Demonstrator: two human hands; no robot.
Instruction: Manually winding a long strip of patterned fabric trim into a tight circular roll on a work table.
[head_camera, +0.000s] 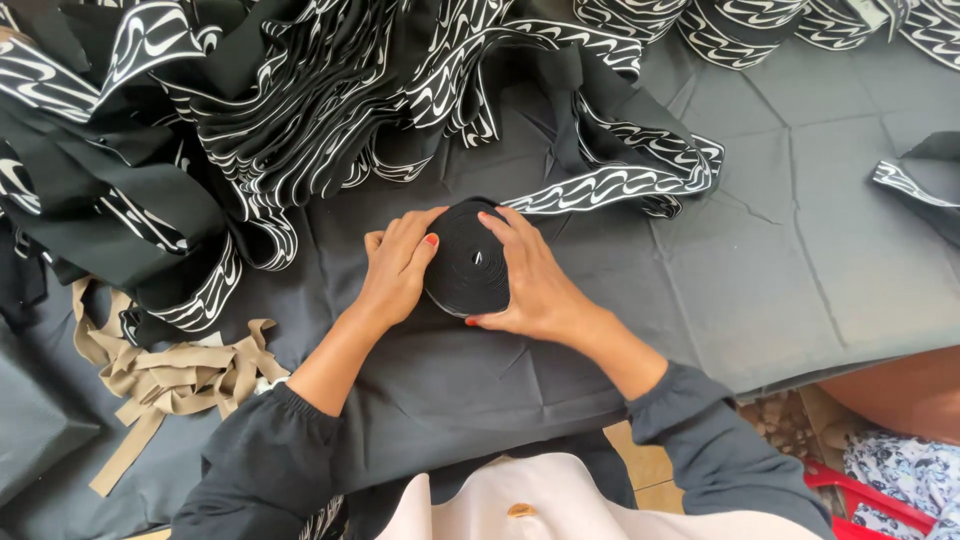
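Hands (400, 265) around black band roll (468, 257)

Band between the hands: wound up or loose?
Mostly wound. The black band roll is a tight flat coil between the left hand and right hand; a patterned tail trails loose.

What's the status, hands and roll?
Left hand and right hand both cupping the black band roll. Roll flat on grey cloth. Loose patterned band trails behind.
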